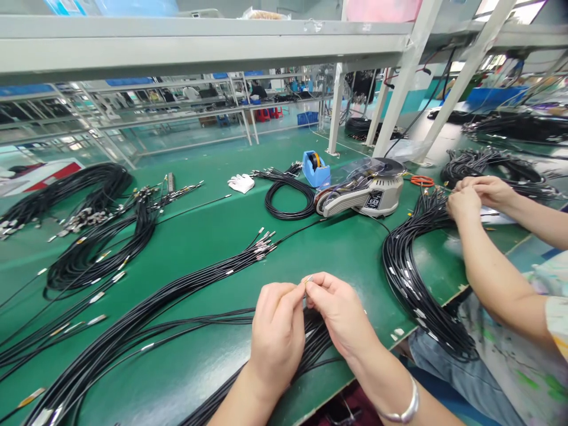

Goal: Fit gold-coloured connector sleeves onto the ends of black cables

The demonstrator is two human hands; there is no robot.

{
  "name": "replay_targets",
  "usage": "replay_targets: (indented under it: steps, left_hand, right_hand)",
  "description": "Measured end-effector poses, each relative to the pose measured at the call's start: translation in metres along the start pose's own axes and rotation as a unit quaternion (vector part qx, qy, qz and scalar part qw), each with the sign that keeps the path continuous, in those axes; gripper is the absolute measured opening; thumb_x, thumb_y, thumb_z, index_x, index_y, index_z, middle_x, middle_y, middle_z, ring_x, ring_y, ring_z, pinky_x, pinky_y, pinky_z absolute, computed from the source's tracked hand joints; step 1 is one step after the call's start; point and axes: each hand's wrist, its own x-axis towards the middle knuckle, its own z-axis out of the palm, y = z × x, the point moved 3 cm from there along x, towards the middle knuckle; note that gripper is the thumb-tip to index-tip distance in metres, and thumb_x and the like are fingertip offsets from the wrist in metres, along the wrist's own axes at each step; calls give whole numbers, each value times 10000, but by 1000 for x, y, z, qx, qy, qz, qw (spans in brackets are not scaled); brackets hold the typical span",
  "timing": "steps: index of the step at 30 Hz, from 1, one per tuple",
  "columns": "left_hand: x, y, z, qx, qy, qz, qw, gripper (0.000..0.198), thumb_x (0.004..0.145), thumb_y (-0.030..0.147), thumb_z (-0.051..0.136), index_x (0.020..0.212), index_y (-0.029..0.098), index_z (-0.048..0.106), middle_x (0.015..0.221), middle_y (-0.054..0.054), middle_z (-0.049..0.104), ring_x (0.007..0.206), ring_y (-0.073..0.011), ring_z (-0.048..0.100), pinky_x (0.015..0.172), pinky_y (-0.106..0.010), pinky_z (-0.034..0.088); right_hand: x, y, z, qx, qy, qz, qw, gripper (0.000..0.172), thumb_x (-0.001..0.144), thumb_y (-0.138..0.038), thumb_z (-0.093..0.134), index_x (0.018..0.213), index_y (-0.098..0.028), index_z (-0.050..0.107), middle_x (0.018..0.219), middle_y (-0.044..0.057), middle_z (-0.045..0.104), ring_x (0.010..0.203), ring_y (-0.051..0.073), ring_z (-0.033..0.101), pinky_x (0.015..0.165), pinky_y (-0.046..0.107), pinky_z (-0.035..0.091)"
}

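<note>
My left hand (278, 334) and my right hand (341, 313) meet over the front of the green table, fingertips pinched together. Between them shows a small whitish-yellow label (309, 279), apparently at the end of a thin black cable that the fingers mostly hide. Both hands are closed. Beneath and behind them runs a bundle of black cables (317, 343), partly covered by my wrists. To the left lies a long bundle of black cables (177, 290) with metal connector ends (265, 245) pointing away from me.
A tape dispensing machine (373, 192) and a blue tape holder (316, 171) stand beyond my hands, near a coiled cable (290, 198) and a white glove (241, 183). More cable bundles (102, 254) lie left. At right, a co-worker's hands (477, 195) work above a cable bundle (410, 272). A shelf beam (199, 50) crosses overhead.
</note>
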Motion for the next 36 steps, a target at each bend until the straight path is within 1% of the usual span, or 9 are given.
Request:
replay_targets:
  steps: [4,9,12,14,18,20,24,31,36]
  left_hand:
    - [-1,-3,2,-4,-13,-58,998,229,811,29,570,996,162,598,858,-38,602,797,-133,542,710,-267,459]
    - [-1,-6,-2,-13,-4,-110,994,167,831,86,567,958,166,639,814,-27,612,755,-122,559,679,-250,463]
    - [0,-6,-2,-26,-10,-115,993,148,833,104,573,945,162,648,814,-28,617,755,-119,564,682,-246,462]
    - [0,-7,-1,-54,-18,-149,987,129,844,128,568,925,172,658,815,-21,625,749,-112,574,678,-235,461]
    - [-2,-12,0,-142,-35,-283,948,97,855,224,580,851,196,673,795,3,641,725,-96,590,655,-204,459]
    - [-2,-14,-1,-174,-41,-326,928,110,844,264,594,817,194,675,786,4,646,721,-102,591,664,-206,462]
    - [1,-15,-3,-205,-42,-370,905,127,809,288,619,782,186,689,757,-9,646,688,-116,582,662,-218,469]
    - [6,-18,-4,-275,-46,-459,844,174,718,309,647,736,142,695,605,-16,605,530,-102,510,520,-206,451]
    - [8,-19,-3,-278,-34,-472,836,168,683,304,664,694,138,687,555,-6,572,519,-100,499,533,-205,462]
  right_hand:
    - [3,6,-3,4,5,-15,1000,178,589,-243,744,683,-143,631,635,-16,589,583,90,474,591,227,392]
    - [3,6,-6,-29,-39,-28,998,215,668,-314,749,775,-142,676,771,18,644,684,105,519,688,236,420]
    - [3,5,-8,-38,-42,-31,998,219,685,-329,760,733,-139,662,719,0,625,665,89,506,682,220,414]
    - [4,5,-9,-41,-35,-38,998,229,677,-330,770,688,-138,645,672,-14,604,628,79,489,653,212,409]
    - [8,5,-10,-49,-49,-45,997,227,660,-321,779,662,-140,641,643,-20,592,599,80,487,638,219,421]
    - [10,4,-11,-60,-57,-51,995,218,656,-315,779,668,-143,646,656,-15,603,613,89,506,649,228,434]
    - [11,1,-12,-99,-67,-77,990,195,680,-316,757,704,-152,653,727,2,638,687,114,554,687,240,453]
    - [11,-2,-11,-153,-81,-118,978,158,739,-313,705,727,-164,654,756,16,657,726,137,588,718,261,473]
    - [11,-1,-8,-146,-61,-89,983,203,711,-336,728,788,-154,682,773,31,685,733,150,619,719,272,495]
